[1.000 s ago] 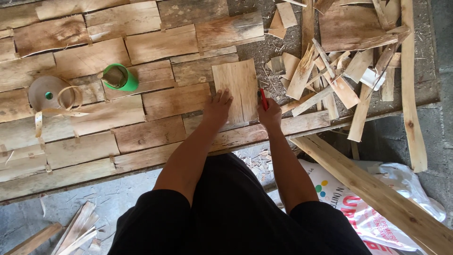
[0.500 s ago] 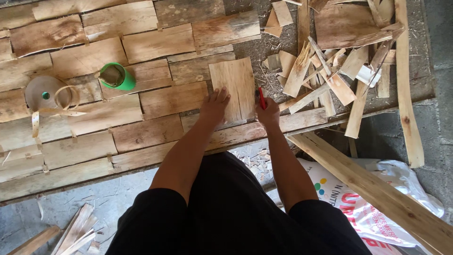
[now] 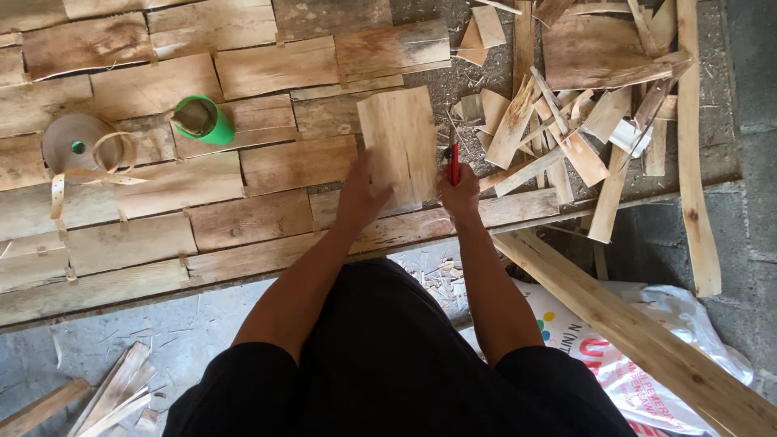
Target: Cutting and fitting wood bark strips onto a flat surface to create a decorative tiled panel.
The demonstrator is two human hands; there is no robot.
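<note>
Seen from a head camera looking straight down: a person in black clothing leans over a low platform of rough, pale wooden planks (image 3: 243,218). The left hand (image 3: 362,197) lies flat, fingers spread, on the lower left corner of a thin rectangular sheet of light wood (image 3: 398,146) lying on the planks. The right hand (image 3: 461,193) is closed around a slim red-handled tool (image 3: 455,162), held just beside the sheet's right edge. To the right lies a heap of wooden offcuts (image 3: 566,137). To the left stand a green cylindrical cup (image 3: 202,119) and a brown tape roll (image 3: 77,146).
</note>
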